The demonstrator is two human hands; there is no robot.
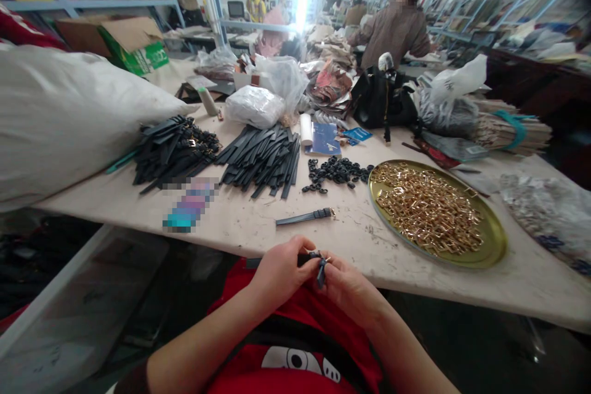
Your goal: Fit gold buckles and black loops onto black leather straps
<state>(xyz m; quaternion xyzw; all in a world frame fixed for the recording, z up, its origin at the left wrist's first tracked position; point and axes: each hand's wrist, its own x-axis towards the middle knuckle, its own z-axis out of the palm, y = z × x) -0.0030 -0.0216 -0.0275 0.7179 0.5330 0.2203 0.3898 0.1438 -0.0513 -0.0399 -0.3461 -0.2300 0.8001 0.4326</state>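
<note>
Both hands meet at the table's front edge, above my lap. My left hand [284, 268] is closed around a dark strap [322, 274], and part of the strap sticks out to its left. Fingers of my right hand [348, 286] pinch the strap's short end, by a small gold buckle [327, 260]; my fingers partly hide how the two join. Just beyond lies another strap with a gold buckle [305, 217]. Farther back are a pile of loose dark straps [265, 160], a heap of small black loops [339, 171] and, to the right, a round tray [496, 246] full of gold buckles [429, 209].
Buckled straps [175, 151] are heaped at left beside a large white sack [78, 117]. A blurred-out flat object [191, 204] lies near the front edge. Behind stand a white roll [306, 129], a black bag [383, 98] and plastic-wrapped bundles [253, 104]. Another person [399, 24] stands beyond the table.
</note>
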